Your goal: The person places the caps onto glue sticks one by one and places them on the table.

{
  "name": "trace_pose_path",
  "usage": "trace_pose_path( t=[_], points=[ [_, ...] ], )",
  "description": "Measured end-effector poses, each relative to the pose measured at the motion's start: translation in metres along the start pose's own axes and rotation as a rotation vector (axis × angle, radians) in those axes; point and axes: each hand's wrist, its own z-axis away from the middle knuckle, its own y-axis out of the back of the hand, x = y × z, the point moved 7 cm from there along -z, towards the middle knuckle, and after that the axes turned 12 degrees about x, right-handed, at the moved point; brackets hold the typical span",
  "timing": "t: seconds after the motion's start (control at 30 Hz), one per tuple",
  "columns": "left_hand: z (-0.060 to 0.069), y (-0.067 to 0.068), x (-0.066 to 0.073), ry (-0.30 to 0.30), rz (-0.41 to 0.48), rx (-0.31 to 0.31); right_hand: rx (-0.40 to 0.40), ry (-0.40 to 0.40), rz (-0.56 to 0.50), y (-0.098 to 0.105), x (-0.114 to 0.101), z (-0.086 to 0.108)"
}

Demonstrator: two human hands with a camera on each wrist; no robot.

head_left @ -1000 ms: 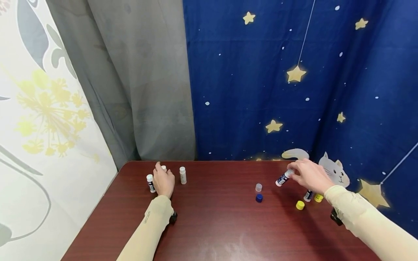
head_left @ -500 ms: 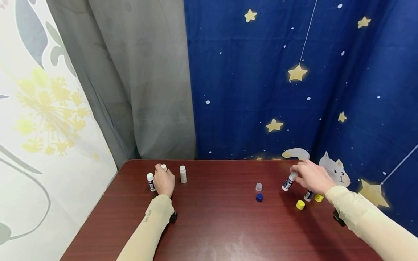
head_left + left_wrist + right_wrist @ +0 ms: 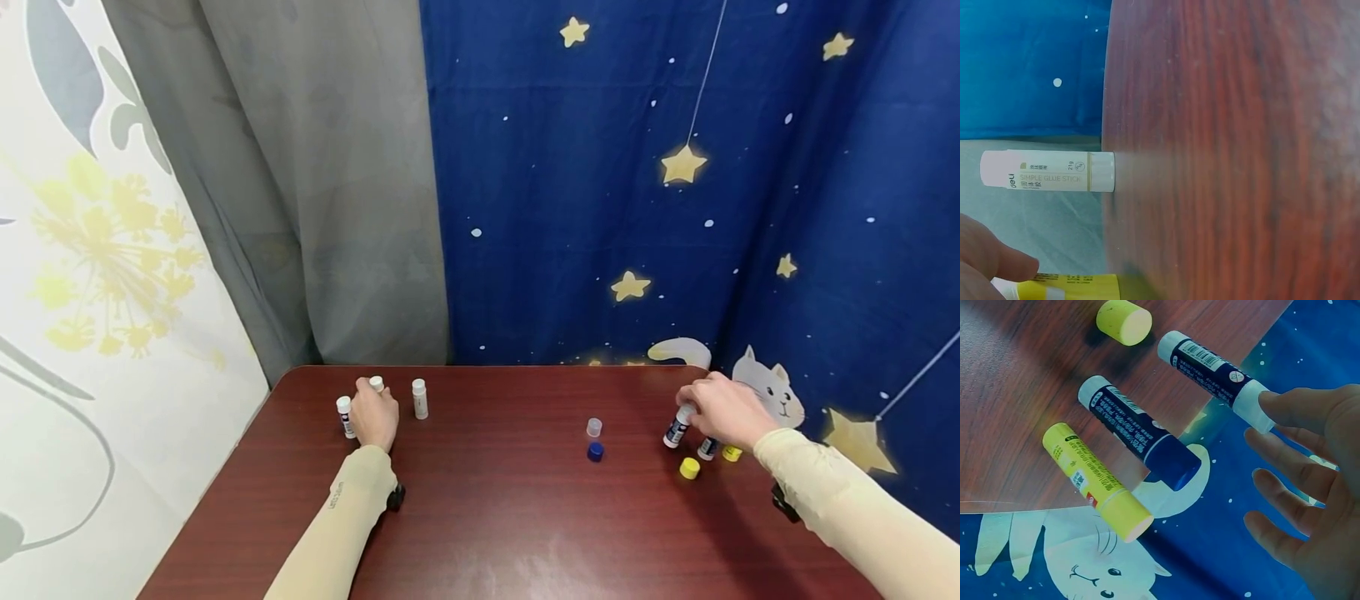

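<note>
Before you spreads a dark reddish-brown, wood-grained tabletop (image 3: 510, 500), with a pale patch of light (image 3: 536, 571) shining on its near part. At 11 o'clock you have a plain grey curtain (image 3: 367, 183) in soft folds; from 12 to 2 o'clock, a deep blue curtain (image 3: 555, 183) printed with yellow stars and white dots, plus a grey cat (image 3: 767, 387) at 2. At your 10, a white surface (image 3: 127, 425) carries yellow flowers and grey leaves.

White glue stick (image 3: 1047, 170) reading "deli", "SIMPLE GLUE STICK", "21g"
</note>
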Motion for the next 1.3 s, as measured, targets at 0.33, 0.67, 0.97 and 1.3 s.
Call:
trace_pose_path(
  t=[0.33,0.67,0.97,1.3],
  points=[
    [0.002,0.004,0.003,-0.005,0.011,-0.015,-0.016,-0.012,0.023,-0.007,0.007,0.009],
    [0.004,0.005,0.005,-0.056,0.028,-0.002,-0.036,-0.029,0.007,-0.014,0.009,0.014],
    [0.001,0.010,0.017,-0.077,0.048,-0.016,-0.044,-0.042,-0.008,-0.012,0.010,0.012],
    [0.002,0.021,0.036,-0.142,0.093,-0.005,-0.088,-0.074,-0.045,-0.011,0.011,0.011]
  ],
)
